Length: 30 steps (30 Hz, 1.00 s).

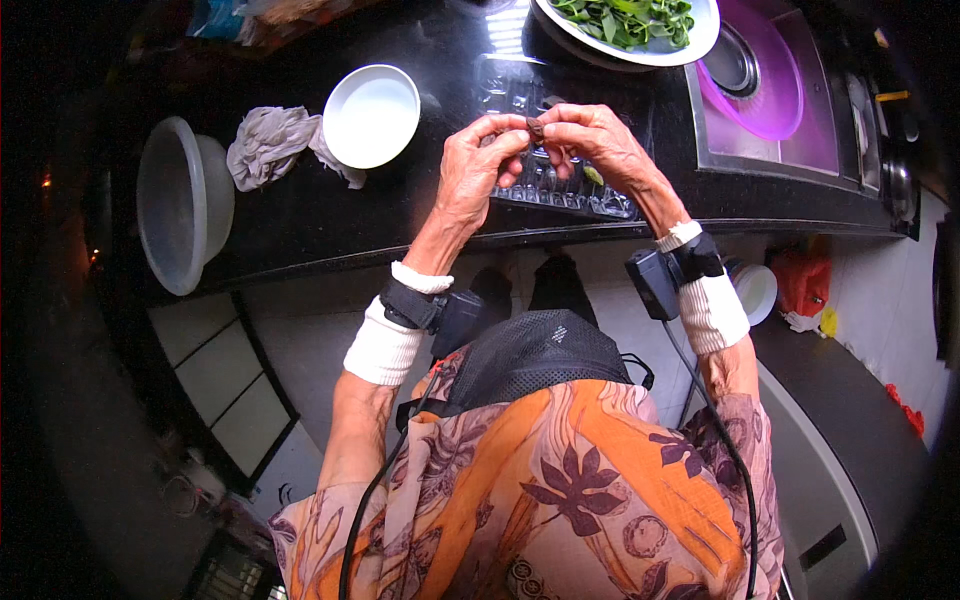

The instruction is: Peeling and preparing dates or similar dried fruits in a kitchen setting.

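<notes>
My left hand (480, 157) and my right hand (596, 142) meet above a clear plastic tray (540, 196) on the black countertop. Between the fingertips of both hands is a small dark brown piece (535, 129), too small to name surely. Thumb and forefinger of each hand pinch it. Under my right hand a small green leaf (593, 176) lies on the tray. Part of the tray is hidden by my hands. Beyond them, a white bowl (694, 37) holds a heap of green leaves (630, 21).
Left of my hands stand an empty white bowl (371, 116), a crumpled grey cloth (270, 146) and a translucent plastic basin (199, 202) near the counter's edge. To the right, a purple basin (784, 97) sits in the sink (814, 154). Cables hang from devices strapped to my wrists.
</notes>
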Each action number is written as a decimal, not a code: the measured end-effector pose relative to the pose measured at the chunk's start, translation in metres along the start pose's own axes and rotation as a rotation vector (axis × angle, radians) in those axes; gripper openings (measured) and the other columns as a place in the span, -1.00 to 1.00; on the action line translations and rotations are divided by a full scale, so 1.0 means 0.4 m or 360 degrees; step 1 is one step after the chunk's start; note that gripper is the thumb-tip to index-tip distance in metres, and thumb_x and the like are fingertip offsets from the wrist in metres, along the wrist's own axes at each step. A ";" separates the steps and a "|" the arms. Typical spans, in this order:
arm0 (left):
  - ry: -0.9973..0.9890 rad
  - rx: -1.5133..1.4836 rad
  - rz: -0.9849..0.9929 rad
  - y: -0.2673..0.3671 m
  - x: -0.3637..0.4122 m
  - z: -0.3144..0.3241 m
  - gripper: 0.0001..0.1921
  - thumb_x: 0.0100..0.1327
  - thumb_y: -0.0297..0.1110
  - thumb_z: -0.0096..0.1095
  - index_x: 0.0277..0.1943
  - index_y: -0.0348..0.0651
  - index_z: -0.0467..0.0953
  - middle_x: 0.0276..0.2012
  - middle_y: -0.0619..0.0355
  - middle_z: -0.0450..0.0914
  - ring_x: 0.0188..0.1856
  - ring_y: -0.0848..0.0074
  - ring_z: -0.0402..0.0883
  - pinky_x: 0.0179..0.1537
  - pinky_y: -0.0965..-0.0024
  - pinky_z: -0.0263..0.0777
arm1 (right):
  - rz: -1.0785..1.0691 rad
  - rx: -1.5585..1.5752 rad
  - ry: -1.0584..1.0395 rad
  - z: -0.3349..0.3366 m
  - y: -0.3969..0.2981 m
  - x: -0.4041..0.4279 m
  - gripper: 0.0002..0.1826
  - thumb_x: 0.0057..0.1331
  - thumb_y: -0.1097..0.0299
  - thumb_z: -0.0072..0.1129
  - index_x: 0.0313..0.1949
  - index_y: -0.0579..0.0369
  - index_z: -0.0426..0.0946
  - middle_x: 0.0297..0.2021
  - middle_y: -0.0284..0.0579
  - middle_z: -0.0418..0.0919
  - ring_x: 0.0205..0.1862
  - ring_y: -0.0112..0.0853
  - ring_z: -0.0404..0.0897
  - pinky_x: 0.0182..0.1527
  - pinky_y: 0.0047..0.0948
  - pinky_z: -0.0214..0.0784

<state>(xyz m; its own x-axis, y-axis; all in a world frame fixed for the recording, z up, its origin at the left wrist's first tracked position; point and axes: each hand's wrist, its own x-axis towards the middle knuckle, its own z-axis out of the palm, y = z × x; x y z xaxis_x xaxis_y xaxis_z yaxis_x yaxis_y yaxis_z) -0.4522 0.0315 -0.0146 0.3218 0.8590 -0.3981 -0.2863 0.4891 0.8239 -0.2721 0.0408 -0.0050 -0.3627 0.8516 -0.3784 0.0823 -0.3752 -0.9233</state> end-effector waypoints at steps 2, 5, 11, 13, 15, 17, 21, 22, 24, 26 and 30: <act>0.0004 0.0027 -0.0004 0.005 -0.004 0.006 -0.83 0.16 -0.45 0.17 -0.19 -0.29 0.49 -0.47 0.21 0.51 -0.55 0.72 0.40 -0.63 0.73 0.20 | 0.0026 0.0102 0.0010 0.003 0.005 -0.008 -0.72 0.19 0.28 0.00 -0.28 0.29 0.49 -0.61 -0.22 0.47 -0.62 -0.53 0.46 -0.53 -0.61 0.29; -0.0024 0.0056 0.0004 -0.003 -0.004 0.012 -0.83 0.16 -0.45 0.18 -0.19 -0.29 0.50 -0.47 0.22 0.50 -0.55 0.72 0.40 -0.64 0.73 0.19 | 0.0016 0.0138 0.0033 0.005 0.007 -0.023 -0.73 0.19 0.29 0.00 -0.31 0.28 0.50 -0.63 -0.23 0.46 -0.63 -0.54 0.46 -0.54 -0.61 0.28; -0.0080 0.0079 -0.0027 -0.021 -0.011 0.008 -0.83 0.15 -0.46 0.16 -0.20 -0.29 0.49 -0.46 0.20 0.51 -0.55 0.71 0.40 -0.66 0.71 0.19 | 0.0069 -0.0356 0.0166 0.024 0.013 -0.085 -0.75 0.19 0.25 0.07 -0.36 0.21 0.54 -0.62 -0.26 0.48 -0.62 -0.57 0.42 -0.58 -0.59 0.25; -0.0057 -0.0205 -0.0114 -0.033 -0.019 -0.012 -0.87 0.15 -0.48 0.13 -0.24 -0.29 0.47 -0.40 0.12 0.55 -0.54 0.67 0.40 -0.66 0.70 0.20 | 0.0177 -0.0587 0.0206 0.027 0.008 -0.127 -0.76 0.15 0.28 0.10 -0.36 0.24 0.54 -0.59 -0.15 0.52 -0.59 -0.47 0.48 -0.51 -0.47 0.32; -0.0071 -0.0242 -0.0106 -0.039 -0.016 -0.026 -0.92 0.14 -0.51 0.08 -0.28 -0.28 0.42 -0.34 0.04 0.56 -0.54 0.64 0.41 -0.66 0.70 0.22 | -0.0193 -0.1030 0.0428 0.001 0.035 -0.148 -0.78 0.11 0.34 0.10 -0.33 0.25 0.53 -0.53 -0.01 0.56 -0.51 -0.32 0.56 -0.40 -0.38 0.38; -0.0140 -0.0231 -0.0115 -0.047 -0.012 -0.028 -0.93 0.14 -0.52 0.06 -0.30 -0.27 0.39 -0.34 0.01 0.55 -0.54 0.64 0.41 -0.66 0.70 0.22 | -0.0337 -0.1322 0.0552 -0.035 0.035 -0.145 -0.83 0.10 0.41 0.06 -0.36 0.24 0.51 -0.47 0.06 0.55 -0.40 -0.12 0.57 -0.32 -0.26 0.40; -0.0118 -0.0260 -0.0120 -0.070 0.001 -0.016 -0.91 0.15 -0.53 0.03 -0.27 -0.29 0.39 -0.36 0.02 0.53 -0.55 0.64 0.40 -0.66 0.68 0.22 | -0.0412 -0.2101 0.0656 -0.057 0.016 -0.075 -0.80 0.06 0.49 0.00 -0.26 0.14 0.40 -0.37 0.05 0.46 -0.41 -0.04 0.55 -0.40 -0.15 0.42; -0.0089 -0.0239 -0.0163 -0.060 -0.002 -0.009 -0.87 0.15 -0.52 0.02 -0.23 -0.32 0.40 -0.37 0.04 0.53 -0.55 0.64 0.40 -0.65 0.68 0.21 | -0.0423 -0.2216 0.0651 -0.055 0.023 -0.051 -0.82 0.06 0.47 0.00 -0.29 0.14 0.39 -0.36 0.05 0.45 -0.42 -0.06 0.55 -0.42 -0.15 0.42; -0.0086 -0.0209 -0.0188 -0.058 -0.005 -0.015 -0.86 0.15 -0.51 0.02 -0.22 -0.34 0.40 -0.37 0.04 0.52 -0.55 0.64 0.40 -0.65 0.68 0.21 | -0.0443 -0.2443 0.0637 -0.061 0.054 0.000 -0.86 0.08 0.42 0.00 -0.34 0.16 0.38 -0.34 0.03 0.45 -0.47 -0.14 0.57 -0.47 -0.16 0.42; -0.0083 -0.0188 -0.0211 -0.055 -0.010 -0.022 -0.84 0.15 -0.50 0.01 -0.20 -0.35 0.41 -0.37 0.05 0.52 -0.55 0.64 0.39 -0.65 0.68 0.20 | -0.0540 -0.2411 0.0642 -0.083 0.092 0.021 -0.87 0.06 0.47 -0.01 -0.35 0.15 0.37 -0.37 0.04 0.45 -0.49 -0.09 0.55 -0.48 -0.15 0.41; -0.0030 -0.0301 -0.0188 -0.055 -0.013 -0.033 -0.84 0.16 -0.50 -0.01 -0.21 -0.34 0.41 -0.36 0.05 0.53 -0.56 0.64 0.39 -0.66 0.68 0.19 | -0.0537 -0.2276 0.0593 -0.092 0.080 0.016 -0.86 0.03 0.49 0.00 -0.37 0.17 0.36 -0.45 0.04 0.46 -0.46 -0.03 0.52 -0.46 -0.12 0.38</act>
<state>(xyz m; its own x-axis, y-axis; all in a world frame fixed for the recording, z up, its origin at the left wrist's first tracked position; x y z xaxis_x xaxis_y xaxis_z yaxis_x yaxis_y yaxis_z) -0.4596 0.0185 -0.0361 0.3793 0.7920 -0.4783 -0.4092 0.6073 0.6810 -0.2376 0.0477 -0.0394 -0.3178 0.9459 0.0653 0.9305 0.3244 -0.1701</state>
